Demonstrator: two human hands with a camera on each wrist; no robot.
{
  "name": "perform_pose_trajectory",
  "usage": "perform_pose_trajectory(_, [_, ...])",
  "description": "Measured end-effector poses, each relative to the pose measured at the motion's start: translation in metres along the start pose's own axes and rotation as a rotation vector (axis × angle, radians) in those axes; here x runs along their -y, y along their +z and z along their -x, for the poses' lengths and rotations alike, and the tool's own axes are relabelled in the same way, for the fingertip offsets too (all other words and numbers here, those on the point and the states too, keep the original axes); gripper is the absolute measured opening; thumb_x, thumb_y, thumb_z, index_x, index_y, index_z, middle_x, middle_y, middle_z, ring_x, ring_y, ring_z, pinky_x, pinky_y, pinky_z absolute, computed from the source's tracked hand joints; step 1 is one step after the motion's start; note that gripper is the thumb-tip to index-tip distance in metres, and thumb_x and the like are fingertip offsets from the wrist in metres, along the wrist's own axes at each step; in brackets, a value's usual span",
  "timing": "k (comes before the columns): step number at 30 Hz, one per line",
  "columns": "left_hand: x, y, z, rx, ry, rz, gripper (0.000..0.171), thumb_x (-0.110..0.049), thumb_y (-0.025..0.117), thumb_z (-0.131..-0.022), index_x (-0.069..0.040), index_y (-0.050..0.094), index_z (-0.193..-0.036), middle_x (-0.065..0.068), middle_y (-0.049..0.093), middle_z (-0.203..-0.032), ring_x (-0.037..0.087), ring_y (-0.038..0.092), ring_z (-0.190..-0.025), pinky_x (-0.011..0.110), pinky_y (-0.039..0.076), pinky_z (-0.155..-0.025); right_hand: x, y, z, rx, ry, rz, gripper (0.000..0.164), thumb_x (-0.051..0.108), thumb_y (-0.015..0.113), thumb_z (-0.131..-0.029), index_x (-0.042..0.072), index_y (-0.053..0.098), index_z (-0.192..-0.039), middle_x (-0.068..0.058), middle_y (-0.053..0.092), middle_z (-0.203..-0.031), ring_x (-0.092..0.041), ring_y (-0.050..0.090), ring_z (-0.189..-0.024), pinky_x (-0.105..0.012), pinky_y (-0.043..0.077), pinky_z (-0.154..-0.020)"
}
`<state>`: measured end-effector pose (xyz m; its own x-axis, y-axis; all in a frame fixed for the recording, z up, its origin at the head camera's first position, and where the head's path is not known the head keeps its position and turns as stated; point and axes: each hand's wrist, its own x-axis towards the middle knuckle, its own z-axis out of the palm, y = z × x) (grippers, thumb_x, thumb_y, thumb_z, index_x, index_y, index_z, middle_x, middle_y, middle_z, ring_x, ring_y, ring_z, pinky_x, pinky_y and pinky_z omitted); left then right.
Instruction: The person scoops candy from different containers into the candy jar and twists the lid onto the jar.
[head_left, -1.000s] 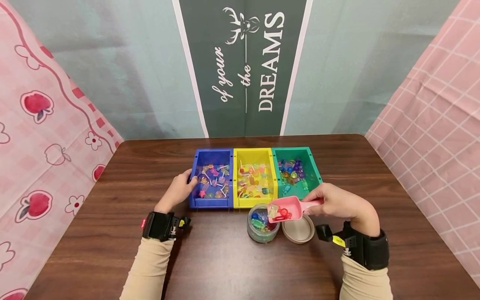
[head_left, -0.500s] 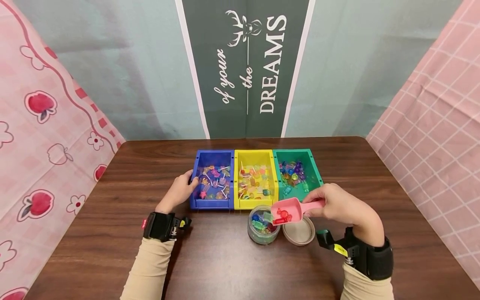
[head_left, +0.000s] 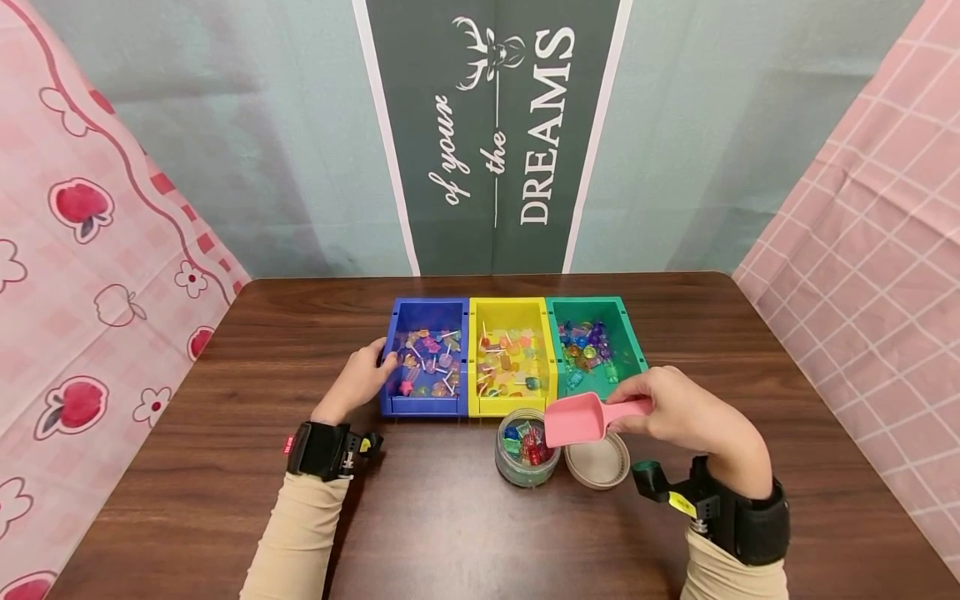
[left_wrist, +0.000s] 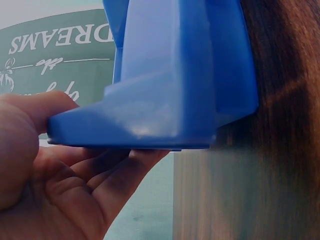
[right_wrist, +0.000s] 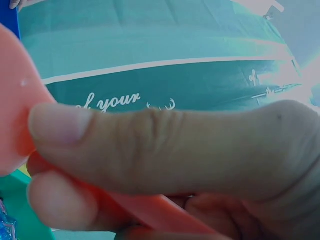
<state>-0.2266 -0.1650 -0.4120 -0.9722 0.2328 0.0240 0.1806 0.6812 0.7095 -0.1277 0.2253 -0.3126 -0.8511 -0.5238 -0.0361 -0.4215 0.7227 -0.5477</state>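
My right hand [head_left: 671, 408] pinches the handle of a pink scoop [head_left: 573, 419]. The scoop's bowl is bare and tilts at the rim of a glass jar [head_left: 525, 471]. Red, green and blue candy-like pieces [head_left: 531, 444] fill the jar's mouth. In the right wrist view the thumb [right_wrist: 125, 145] presses along the scoop handle [right_wrist: 165, 215]. On the other side, my left hand [head_left: 360, 382] grips the left wall of the blue bin [head_left: 423, 407]. The left wrist view shows the thumb on one side of the bin's edge [left_wrist: 135, 120] and the fingers on the other.
Joined to the blue bin are a yellow bin [head_left: 510, 406] and a green bin [head_left: 630, 342], all holding small colourful pieces. A round lid [head_left: 600, 462] lies right of the jar on the wooden table [head_left: 450, 533]. Patterned cloths [head_left: 847, 225] surround the table.
The clear and red pieces have slid out of the scoop into the jar, and red ones now lie on top there. The scoop shifted slightly right; the left hand stays on the bin.
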Motion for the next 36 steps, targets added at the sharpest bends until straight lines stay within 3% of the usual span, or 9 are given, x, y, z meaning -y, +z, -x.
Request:
perform_pose_trajectory(13, [-0.001,-0.001,0.001,0.008,-0.013,0.005,0.046,-0.011,0.043,-0.097,0.016,0.038,-0.134,0.033,0.059,-0.116,0.033,0.057,-0.095,0.055,0.049,-0.091,0.001,-0.003,0.004,0.020,0.003,-0.002,0.009,0.013,0.072,-0.078,0.007,0.072,-0.086,0.002,0.067,-0.074,-0.005,0.048,-0.060,-0.024,0.046,-0.052])
perform_pose_trajectory(22, [-0.001,0.001,0.002,0.017,-0.017,0.024,0.047,-0.013,0.043,-0.097,0.015,0.038,-0.135,0.033,0.059,-0.116,0.033,0.057,-0.094,0.054,0.049,-0.090,-0.002,-0.008,0.014,-0.022,0.010,-0.006,0.008,0.018,0.071,-0.080,0.010,0.068,-0.079,0.006,0.058,-0.062,-0.002,0.046,-0.056,-0.022,0.043,-0.049])
perform_pose_trajectory(26, [-0.001,0.001,0.001,0.013,-0.016,0.021,0.047,-0.012,0.043,-0.097,0.015,0.038,-0.135,0.033,0.059,-0.116,0.033,0.057,-0.093,0.055,0.049,-0.089,-0.004,-0.010,0.019,-0.045,0.044,-0.004,0.010,0.020,0.071,-0.081,0.010,0.067,-0.079,0.004,0.060,-0.061,-0.002,0.048,-0.054,-0.022,0.044,-0.048])
perform_pose_trajectory(36, [-0.001,0.000,0.001,0.019,-0.022,0.028,0.047,-0.013,0.043,-0.098,0.014,0.037,-0.136,0.033,0.058,-0.118,0.033,0.057,-0.096,0.055,0.048,-0.091,-0.007,-0.014,0.023,-0.101,0.225,-0.011,0.013,0.017,0.068,-0.083,0.005,0.067,-0.084,0.001,0.061,-0.061,-0.011,0.050,-0.042,-0.025,0.045,-0.042])
